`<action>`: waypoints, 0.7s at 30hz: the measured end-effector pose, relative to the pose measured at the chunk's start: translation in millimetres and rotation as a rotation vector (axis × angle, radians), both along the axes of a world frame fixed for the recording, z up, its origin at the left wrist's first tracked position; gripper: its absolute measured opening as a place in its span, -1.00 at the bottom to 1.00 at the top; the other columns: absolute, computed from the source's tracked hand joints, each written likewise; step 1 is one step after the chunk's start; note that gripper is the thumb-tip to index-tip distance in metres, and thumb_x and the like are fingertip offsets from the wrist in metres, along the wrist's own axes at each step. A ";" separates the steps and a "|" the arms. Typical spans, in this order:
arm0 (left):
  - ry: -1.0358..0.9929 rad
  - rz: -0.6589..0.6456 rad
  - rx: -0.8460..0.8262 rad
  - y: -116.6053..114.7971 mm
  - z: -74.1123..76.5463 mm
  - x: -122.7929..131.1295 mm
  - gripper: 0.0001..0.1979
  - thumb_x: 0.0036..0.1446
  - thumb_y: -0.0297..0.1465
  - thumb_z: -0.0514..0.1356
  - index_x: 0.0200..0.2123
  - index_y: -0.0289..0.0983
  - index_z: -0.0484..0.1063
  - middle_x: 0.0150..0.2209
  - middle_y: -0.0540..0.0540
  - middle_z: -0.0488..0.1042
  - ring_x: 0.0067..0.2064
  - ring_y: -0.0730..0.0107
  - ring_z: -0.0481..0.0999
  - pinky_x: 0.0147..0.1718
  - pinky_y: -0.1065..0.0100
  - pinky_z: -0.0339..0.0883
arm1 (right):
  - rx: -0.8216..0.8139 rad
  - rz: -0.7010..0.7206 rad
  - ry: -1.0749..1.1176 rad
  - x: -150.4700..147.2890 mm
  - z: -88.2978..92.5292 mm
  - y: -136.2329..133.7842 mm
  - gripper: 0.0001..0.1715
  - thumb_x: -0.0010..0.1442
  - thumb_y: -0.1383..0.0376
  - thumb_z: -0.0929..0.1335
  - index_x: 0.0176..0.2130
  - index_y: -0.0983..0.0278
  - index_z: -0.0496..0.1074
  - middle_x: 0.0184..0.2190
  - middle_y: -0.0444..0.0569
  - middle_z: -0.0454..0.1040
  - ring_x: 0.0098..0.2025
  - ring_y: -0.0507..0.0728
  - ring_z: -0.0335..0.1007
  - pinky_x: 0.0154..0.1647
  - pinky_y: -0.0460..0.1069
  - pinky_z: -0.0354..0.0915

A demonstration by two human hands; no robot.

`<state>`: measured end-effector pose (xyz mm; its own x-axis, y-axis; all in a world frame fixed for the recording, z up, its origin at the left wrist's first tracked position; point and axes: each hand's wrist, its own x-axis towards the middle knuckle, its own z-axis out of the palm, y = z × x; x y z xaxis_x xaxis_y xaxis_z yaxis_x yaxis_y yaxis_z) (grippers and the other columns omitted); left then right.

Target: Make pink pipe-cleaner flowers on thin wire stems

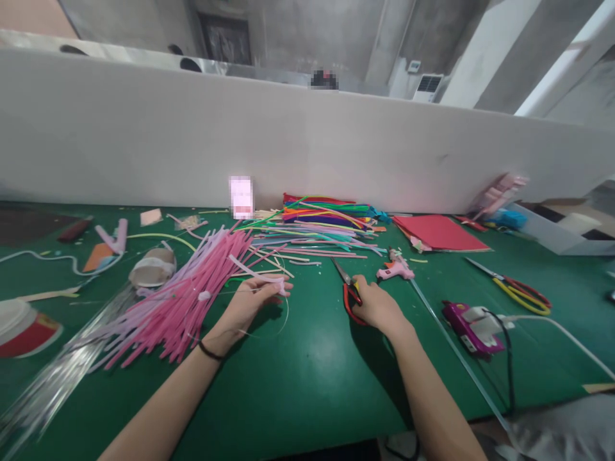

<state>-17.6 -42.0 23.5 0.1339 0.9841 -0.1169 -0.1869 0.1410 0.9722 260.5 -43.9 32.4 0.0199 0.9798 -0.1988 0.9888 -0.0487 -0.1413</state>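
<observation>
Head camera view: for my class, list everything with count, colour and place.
Table: one, green, across foreground
Partition: one, whitish, behind table
Fuzzy stems: many, pink and lilac, left of centre
Mixed stems: many, multicoloured, back centre
Clear strips: many, colourless, left
Cup: one, red and white, far left
Roll: one, tan, left
Blurred rectangle: one, pale pink, by partition
Sheets: uncounted, red, back right
Glue gun: one, pink, right of centre
Held scissors: one, red and yellow, centre
Loose scissors: one, red and yellow, right
Power block: one, purple, right
Box: one, white, far right
Small scraps: uncounted, mixed, scattered
Air conditioner: one, white, background
Left hand: one, bare, holding lilac stem
Right hand: one, bare, gripping held scissors
</observation>
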 end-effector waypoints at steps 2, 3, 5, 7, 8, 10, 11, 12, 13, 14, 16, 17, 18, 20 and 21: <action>-0.007 -0.004 -0.004 0.6 -1.2 -0.1 -0.67 -0.03 -0.31 0.39 -0.18 -0.33 0.57 -0.25 -0.22 0.62 -0.28 0.30 0.58 -0.31 0.36 0.41 | 0.008 0.007 0.048 5.0 -2.8 5.8 -0.29 0.03 0.38 0.36 0.16 0.28 0.17 -0.24 0.11 0.49 -0.24 0.24 0.49 -0.38 -0.05 0.13; -0.005 -0.006 -0.006 0.9 -1.9 0.2 -0.67 -0.03 -0.31 0.39 -0.18 -0.32 0.57 -0.25 -0.22 0.62 -0.28 0.31 0.58 -0.30 0.36 0.41 | 0.029 -0.011 0.076 7.3 -4.7 9.3 -0.27 0.01 0.36 0.38 0.17 0.29 0.17 -0.27 0.09 0.50 -0.24 0.24 0.49 -0.39 -0.05 0.12; 0.014 -0.011 -0.007 1.4 -3.0 1.5 -0.67 -0.03 -0.29 0.39 -0.19 -0.33 0.58 -0.24 -0.23 0.62 -0.28 0.30 0.58 -0.27 0.32 0.42 | 0.097 -0.067 0.144 10.0 -9.2 16.0 -0.26 0.01 0.29 0.40 0.16 0.30 0.20 -0.31 0.06 0.52 -0.25 0.24 0.49 -0.39 -0.05 0.13; 0.037 -0.013 -0.005 1.5 -3.5 3.1 -0.66 -0.03 -0.27 0.39 -0.20 -0.34 0.59 -0.23 -0.24 0.62 -0.26 0.29 0.57 -0.21 0.28 0.43 | 0.165 -0.124 0.247 8.6 -13.9 20.7 -0.30 0.02 0.25 0.41 0.14 0.29 0.25 -0.35 0.01 0.52 -0.28 0.20 0.48 -0.37 -0.05 0.15; 0.047 -0.011 -0.002 1.4 -3.5 3.8 -0.65 -0.03 -0.25 0.39 -0.20 -0.35 0.59 -0.22 -0.25 0.61 -0.25 0.28 0.56 -0.20 0.26 0.43 | 0.190 -0.142 0.319 6.1 -15.9 21.8 -0.33 0.02 0.25 0.41 0.12 0.28 0.28 -0.39 -0.03 0.51 -0.31 0.18 0.47 -0.37 -0.05 0.16; 0.064 -0.005 0.007 1.2 -2.8 4.7 -0.61 -0.05 -0.23 0.40 -0.18 -0.36 0.58 -0.20 -0.26 0.61 -0.25 0.28 0.55 -0.24 0.28 0.43 | 0.199 -0.161 0.515 -1.8 -18.3 21.3 -0.38 0.00 0.24 0.44 0.06 0.27 0.32 -0.51 -0.13 0.45 -0.43 0.11 0.42 -0.44 -0.07 0.17; 0.075 -0.003 0.011 1.1 -2.2 4.6 -0.59 -0.06 -0.22 0.40 -0.17 -0.36 0.58 -0.19 -0.26 0.60 -0.27 0.29 0.54 -0.31 0.30 0.42 | 0.176 -0.160 0.646 -6.9 -18.6 19.6 -0.41 -0.01 0.22 0.45 0.03 0.26 0.33 -0.57 -0.19 0.40 -0.52 0.07 0.37 -0.50 -0.09 0.15; 0.088 -0.001 0.016 1.1 -1.5 4.3 -0.57 -0.08 -0.21 0.41 -0.17 -0.36 0.57 -0.19 -0.27 0.60 -0.31 0.32 0.53 -0.39 0.34 0.39 | 0.128 -0.147 0.802 -12.4 -18.3 17.3 -0.43 0.00 0.18 0.45 -0.01 0.26 0.34 -0.64 -0.25 0.33 -0.60 0.04 0.30 -0.56 -0.10 0.12; 0.097 -0.002 0.022 1.1 -0.8 3.7 -0.55 -0.09 -0.21 0.41 -0.16 -0.36 0.57 -0.19 -0.27 0.60 -0.36 0.36 0.50 -0.47 0.38 0.34 | 0.056 -0.125 0.974 -18.0 -17.5 14.4 -0.47 0.02 0.12 0.45 -0.04 0.26 0.36 -0.69 -0.30 0.25 -0.67 0.01 0.21 -0.62 -0.11 0.08; 0.101 -0.002 0.026 1.3 -0.1 2.9 -0.54 -0.10 -0.21 0.41 -0.15 -0.35 0.57 -0.20 -0.26 0.60 -0.41 0.40 0.47 -0.52 0.41 0.29 | -0.017 -0.098 1.150 -23.6 -16.4 11.1 -0.50 0.05 0.07 0.43 -0.07 0.26 0.36 -0.73 -0.33 0.18 -0.72 -0.02 0.12 -0.67 -0.12 0.05; 0.102 0.000 0.034 1.8 0.5 1.1 -0.54 -0.10 -0.21 0.41 -0.15 -0.36 0.57 -0.21 -0.26 0.60 -0.46 0.47 0.42 -0.56 0.44 0.23 | -0.129 -0.072 1.431 -34.1 -14.1 4.7 -0.52 0.06 0.03 0.43 -0.13 0.26 0.38 -0.76 -0.37 0.09 -0.76 -0.05 0.06 -0.69 -0.14 0.06; 0.103 -0.001 0.037 2.2 0.3 0.2 -0.55 -0.09 -0.21 0.41 -0.15 -0.36 0.57 -0.21 -0.26 0.60 -0.46 0.47 0.41 -0.55 0.44 0.23 | -0.153 -0.079 1.531 -38.6 -13.3 2.0 -0.52 0.04 0.02 0.44 -0.15 0.26 0.37 -0.75 -0.36 0.12 -0.74 -0.05 0.12 -0.66 -0.14 0.13; 0.109 -0.004 0.040 2.7 -0.2 -0.5 -0.55 -0.09 -0.22 0.41 -0.15 -0.36 0.57 -0.21 -0.26 0.60 -0.45 0.46 0.42 -0.54 0.43 0.24 | -0.160 -0.096 1.602 -42.7 -12.9 -0.1 -0.52 0.03 0.02 0.46 -0.18 0.25 0.36 -0.71 -0.34 0.18 -0.69 -0.04 0.23 -0.59 -0.13 0.23; 0.128 -0.013 0.043 3.4 -2.1 -1.4 -0.56 -0.07 -0.23 0.40 -0.14 -0.35 0.56 -0.22 -0.26 0.61 -0.41 0.42 0.46 -0.49 0.41 0.28 | -0.117 -0.138 1.690 -48.8 -13.5 -2.5 -0.51 0.01 -0.01 0.47 -0.21 0.24 0.33 -0.59 -0.24 0.35 -0.49 0.04 0.45 -0.37 -0.06 0.39; 0.137 -0.016 0.046 3.6 -3.2 -1.5 -0.56 -0.07 -0.23 0.40 -0.13 -0.35 0.56 -0.21 -0.26 0.61 -0.39 0.40 0.48 -0.46 0.40 0.31 | -0.077 -0.143 1.711 -50.7 -14.3 -3.0 -0.49 0.02 -0.03 0.46 -0.21 0.23 0.31 -0.52 -0.19 0.41 -0.38 0.08 0.51 -0.25 -0.02 0.41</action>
